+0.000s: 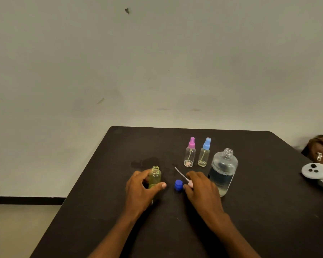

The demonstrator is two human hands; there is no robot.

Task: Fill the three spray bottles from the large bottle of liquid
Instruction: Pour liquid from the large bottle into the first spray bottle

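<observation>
We can read no text, brand or number anywhere; the large bottle (223,172) near the table's (250,211) right edge shows no legible label.

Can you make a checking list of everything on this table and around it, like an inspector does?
Surface: black table, with a damp-looking patch behind the open bottle.
Job's things: open yellowish spray bottle; pink-topped spray bottle and blue-topped spray bottle, both capped and nearly empty; uncapped large bottle, partly full; blue cap lying loose.
Clutter: white controller, brown bag.
Hands: left hand around the open bottle; right hand holding the pink sprayer head with tube.
Cables: nothing seen.
Surroundings: bare wall, floor.
</observation>
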